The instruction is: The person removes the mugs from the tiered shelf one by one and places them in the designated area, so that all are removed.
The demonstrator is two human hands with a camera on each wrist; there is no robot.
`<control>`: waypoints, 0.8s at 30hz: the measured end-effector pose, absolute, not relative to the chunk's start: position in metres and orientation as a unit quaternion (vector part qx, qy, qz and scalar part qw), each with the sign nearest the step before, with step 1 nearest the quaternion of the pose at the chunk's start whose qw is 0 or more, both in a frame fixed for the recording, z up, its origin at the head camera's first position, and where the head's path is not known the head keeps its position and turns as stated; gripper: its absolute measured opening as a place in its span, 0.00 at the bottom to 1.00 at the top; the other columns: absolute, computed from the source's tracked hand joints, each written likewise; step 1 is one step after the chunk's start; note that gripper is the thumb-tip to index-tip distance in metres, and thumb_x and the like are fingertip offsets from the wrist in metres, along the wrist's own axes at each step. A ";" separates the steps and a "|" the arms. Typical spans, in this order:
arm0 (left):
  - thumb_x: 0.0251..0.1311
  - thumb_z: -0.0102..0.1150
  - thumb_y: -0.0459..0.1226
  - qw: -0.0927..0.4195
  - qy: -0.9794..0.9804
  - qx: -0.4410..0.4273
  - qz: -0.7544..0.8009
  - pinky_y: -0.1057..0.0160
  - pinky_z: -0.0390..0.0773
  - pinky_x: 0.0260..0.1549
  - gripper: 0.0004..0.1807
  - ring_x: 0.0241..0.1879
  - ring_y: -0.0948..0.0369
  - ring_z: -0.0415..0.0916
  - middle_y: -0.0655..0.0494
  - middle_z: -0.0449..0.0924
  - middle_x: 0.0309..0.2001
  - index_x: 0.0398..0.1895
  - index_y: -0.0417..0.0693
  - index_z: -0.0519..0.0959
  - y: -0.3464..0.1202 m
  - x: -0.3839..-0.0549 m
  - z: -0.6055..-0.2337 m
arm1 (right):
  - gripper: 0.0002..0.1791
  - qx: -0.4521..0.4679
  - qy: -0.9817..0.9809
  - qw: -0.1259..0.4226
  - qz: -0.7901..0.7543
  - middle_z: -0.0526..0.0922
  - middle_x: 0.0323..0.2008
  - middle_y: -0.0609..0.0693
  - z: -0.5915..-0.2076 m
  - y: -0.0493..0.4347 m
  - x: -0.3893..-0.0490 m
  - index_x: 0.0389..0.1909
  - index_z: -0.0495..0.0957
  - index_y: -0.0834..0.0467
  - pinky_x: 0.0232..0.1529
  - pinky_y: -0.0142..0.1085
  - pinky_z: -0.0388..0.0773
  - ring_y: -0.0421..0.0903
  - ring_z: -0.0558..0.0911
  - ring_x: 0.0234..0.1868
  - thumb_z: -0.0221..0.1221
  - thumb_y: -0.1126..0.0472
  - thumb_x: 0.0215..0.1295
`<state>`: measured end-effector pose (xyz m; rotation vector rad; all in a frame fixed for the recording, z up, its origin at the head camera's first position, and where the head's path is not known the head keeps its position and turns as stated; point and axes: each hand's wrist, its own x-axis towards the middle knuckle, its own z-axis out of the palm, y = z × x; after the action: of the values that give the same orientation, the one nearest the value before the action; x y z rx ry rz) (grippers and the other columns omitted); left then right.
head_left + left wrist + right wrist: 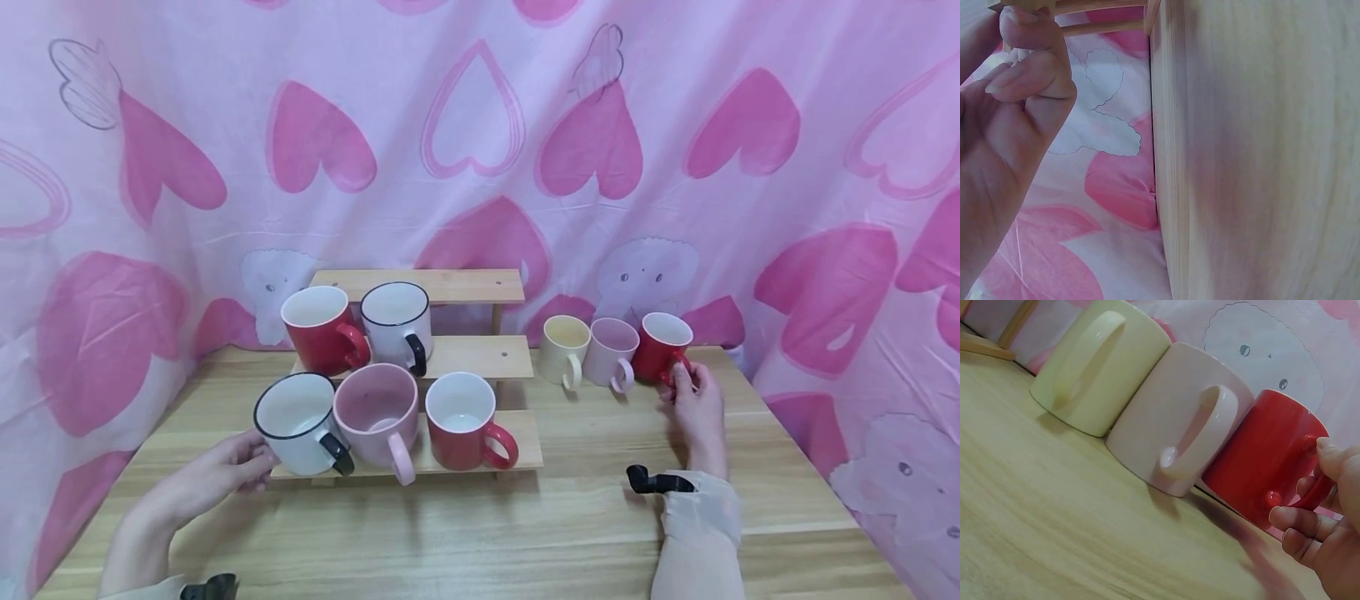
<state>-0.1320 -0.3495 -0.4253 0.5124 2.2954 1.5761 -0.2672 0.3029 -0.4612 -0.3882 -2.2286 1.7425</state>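
On the table's right side my right hand [697,408] pinches the handle of a red mug [660,350]; thumb and fingers are around that handle in the right wrist view. Whether this mug's base touches the table, I cannot tell. Just left of it stand a light pink mug [1179,419] and a cream mug [1104,369]. My left hand [225,475] grips the left end of the lowest board of a wooden tiered shelf [517,442]. In the left wrist view, its fingertips [1019,15] meet the board's corner. Beside that hand is a white black-rimmed mug [296,433].
The lowest tier also bears a pink mug [375,417] and a red mug [457,433]. Another red mug [318,333] and a white black-handled mug [393,325] stand on the middle tier. A heart-patterned cloth [480,125] hangs behind the wooden table [450,542].
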 end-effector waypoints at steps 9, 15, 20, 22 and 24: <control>0.75 0.43 0.31 0.152 0.802 0.184 0.547 0.62 0.75 0.29 0.15 0.32 0.62 0.70 0.48 0.71 0.35 0.55 0.26 0.64 -0.348 -0.133 -0.426 | 0.21 -0.140 -0.766 0.131 0.613 0.71 0.42 0.56 -0.469 0.304 -0.271 0.53 0.68 0.58 0.29 0.34 0.81 0.42 0.78 0.28 0.46 0.45 0.75; 0.74 0.43 0.31 0.150 0.804 0.182 0.545 0.62 0.74 0.28 0.14 0.31 0.63 0.70 0.50 0.70 0.33 0.54 0.27 0.65 -0.348 -0.132 -0.426 | 0.22 -0.135 -0.767 0.127 0.615 0.71 0.40 0.56 -0.473 0.303 -0.272 0.54 0.67 0.60 0.29 0.33 0.81 0.42 0.77 0.28 0.46 0.46 0.75; 0.75 0.43 0.32 0.149 0.806 0.179 0.544 0.62 0.73 0.28 0.13 0.30 0.63 0.70 0.53 0.70 0.32 0.53 0.28 0.66 -0.348 -0.131 -0.426 | 0.22 -0.135 -0.771 0.123 0.610 0.69 0.41 0.57 -0.476 0.303 -0.271 0.54 0.66 0.62 0.31 0.32 0.80 0.43 0.76 0.29 0.44 0.46 0.76; 0.75 0.43 0.32 0.147 0.807 0.179 0.543 0.61 0.73 0.28 0.12 0.30 0.63 0.70 0.53 0.70 0.32 0.53 0.29 0.66 -0.348 -0.132 -0.426 | 0.23 -0.132 -0.774 0.120 0.607 0.69 0.42 0.57 -0.477 0.303 -0.271 0.55 0.65 0.62 0.32 0.32 0.80 0.43 0.76 0.30 0.43 0.45 0.76; 0.74 0.43 0.31 0.146 0.808 0.179 0.542 0.61 0.73 0.27 0.12 0.30 0.63 0.70 0.54 0.70 0.32 0.52 0.29 0.66 -0.348 -0.132 -0.426 | 0.23 -0.130 -0.778 0.117 0.604 0.69 0.43 0.56 -0.477 0.303 -0.271 0.55 0.65 0.61 0.33 0.31 0.80 0.44 0.76 0.31 0.42 0.45 0.76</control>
<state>-0.1317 -0.3484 -0.4259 0.5161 2.3270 1.5612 -0.2712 0.3028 -0.4768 -0.3806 -2.2765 1.7685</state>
